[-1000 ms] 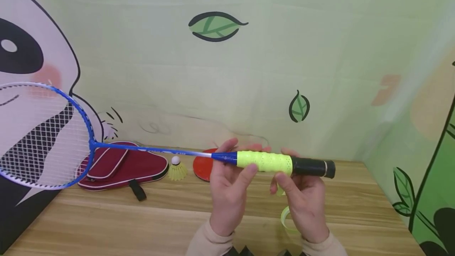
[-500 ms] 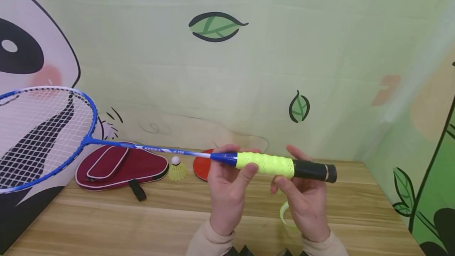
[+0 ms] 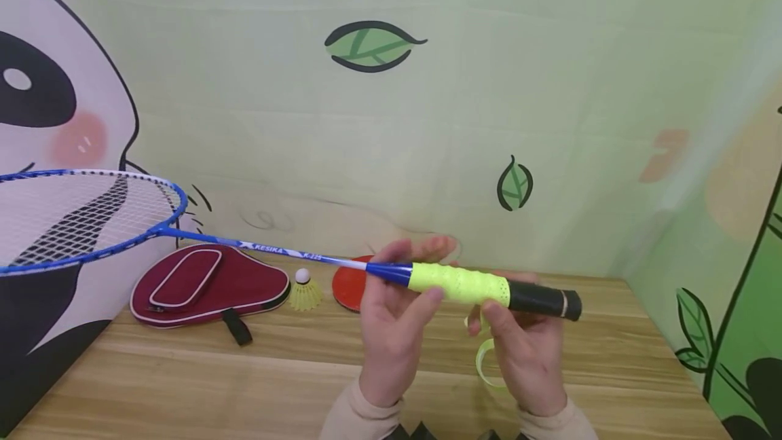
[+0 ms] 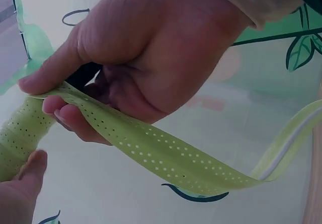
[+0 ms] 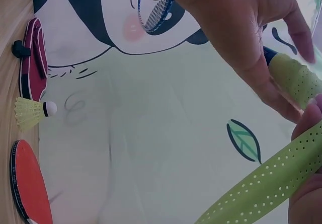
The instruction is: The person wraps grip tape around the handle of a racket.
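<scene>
A blue-and-white badminton racket (image 3: 269, 248) is held up over the table, head to the left. Neon yellow perforated overgrip tape (image 3: 458, 284) is wound around the handle from the blue cone to about midway; bare black handle (image 3: 537, 297) shows beyond it. My left hand (image 3: 391, 338) holds the wrapped part near the cone, thumb in front, fingers behind. With thumb and fingers, my right hand (image 3: 531, 358) pinches the tape at the last turn, as the left wrist view shows. From there the loose tape (image 4: 166, 153) runs off and hangs in a curve below the hand.
On the wooden table (image 3: 244, 386) lie a dark red racket case (image 3: 244, 277), a yellow shuttlecock (image 3: 303, 290) and a red table tennis bat (image 3: 349, 287), partly hidden by the left hand. A printed cloth backdrop (image 3: 391, 127) stands close behind.
The racket has rolled and its head has swung, so the strings look flatter and lettering shows on the shaft. The butt end has dropped slightly. Both hands stay at the handle.
</scene>
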### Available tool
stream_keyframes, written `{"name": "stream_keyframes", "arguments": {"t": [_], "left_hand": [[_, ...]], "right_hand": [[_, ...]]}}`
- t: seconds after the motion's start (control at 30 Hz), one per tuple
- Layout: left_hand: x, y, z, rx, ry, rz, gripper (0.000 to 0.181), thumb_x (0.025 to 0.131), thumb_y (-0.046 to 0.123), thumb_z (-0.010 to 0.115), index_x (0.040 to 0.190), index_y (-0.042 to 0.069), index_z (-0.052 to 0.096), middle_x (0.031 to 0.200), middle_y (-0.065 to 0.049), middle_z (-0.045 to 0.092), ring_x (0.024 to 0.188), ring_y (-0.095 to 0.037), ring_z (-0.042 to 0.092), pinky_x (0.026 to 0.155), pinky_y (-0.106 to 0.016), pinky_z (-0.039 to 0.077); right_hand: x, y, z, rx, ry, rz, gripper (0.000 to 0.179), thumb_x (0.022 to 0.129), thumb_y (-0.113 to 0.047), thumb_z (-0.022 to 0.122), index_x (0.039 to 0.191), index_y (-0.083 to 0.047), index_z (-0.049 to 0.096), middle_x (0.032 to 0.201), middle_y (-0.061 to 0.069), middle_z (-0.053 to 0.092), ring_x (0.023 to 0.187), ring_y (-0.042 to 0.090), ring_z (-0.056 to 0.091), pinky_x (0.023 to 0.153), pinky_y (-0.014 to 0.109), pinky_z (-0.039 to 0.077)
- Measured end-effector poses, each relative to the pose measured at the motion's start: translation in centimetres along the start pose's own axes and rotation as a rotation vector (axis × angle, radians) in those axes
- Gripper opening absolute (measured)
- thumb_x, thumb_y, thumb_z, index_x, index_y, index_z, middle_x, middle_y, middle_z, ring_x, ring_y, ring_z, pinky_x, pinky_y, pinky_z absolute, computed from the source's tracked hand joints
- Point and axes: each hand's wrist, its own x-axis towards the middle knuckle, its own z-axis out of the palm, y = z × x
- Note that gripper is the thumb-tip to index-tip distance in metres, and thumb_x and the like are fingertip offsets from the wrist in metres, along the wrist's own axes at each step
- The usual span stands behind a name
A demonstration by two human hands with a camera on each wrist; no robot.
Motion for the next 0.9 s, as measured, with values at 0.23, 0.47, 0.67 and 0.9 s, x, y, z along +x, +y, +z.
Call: {"name": "stream_keyframes", "arguments": {"t": [0.23,0.47,0.67,0.9], "left_hand": [[-0.17,-0.06,-0.10,0.055,0.006,-0.029,0.045,0.092,-0.013,0.054,0.131,0.006,0.041,0.122,-0.017,0.062,0.114,-0.035,0.061,0.097,-0.042,0.048],[-0.15,0.05,-0.07,0.153,0.064,-0.037,0.039,0.092,-0.007,0.059,0.125,0.006,0.042,0.115,-0.014,0.065,0.107,-0.034,0.064,0.091,-0.038,0.052],[-0.15,-0.05,-0.15,0.176,0.088,-0.037,0.032,0.093,-0.003,0.060,0.119,0.001,0.042,0.112,-0.014,0.066,0.105,-0.033,0.066,0.090,-0.039,0.053],[-0.09,-0.14,-0.22,0.202,0.133,-0.014,0.028,0.090,-0.002,0.065,0.112,0.000,0.046,0.107,-0.012,0.069,0.099,-0.032,0.068,0.085,-0.037,0.055]], "right_hand": [[-0.20,-0.35,-0.19,-0.193,0.089,0.054,0.022,0.088,0.018,0.057,0.109,0.012,0.056,0.084,0.010,0.068,0.060,0.017,0.064,0.057,0.025,0.053],[-0.13,-0.54,-0.37,-0.314,0.088,0.051,0.027,0.084,0.014,0.065,0.109,0.014,0.056,0.084,0.009,0.068,0.059,0.014,0.064,0.055,0.024,0.054],[0.05,-0.48,-0.38,-0.326,0.071,0.032,0.026,0.083,0.016,0.065,0.107,0.014,0.056,0.088,0.010,0.068,0.060,0.014,0.064,0.055,0.023,0.053],[-0.16,-0.43,-0.51,-0.365,0.052,0.025,0.019,0.086,0.016,0.061,0.104,0.014,0.057,0.080,0.007,0.068,0.061,0.014,0.065,0.057,0.022,0.053]]}}
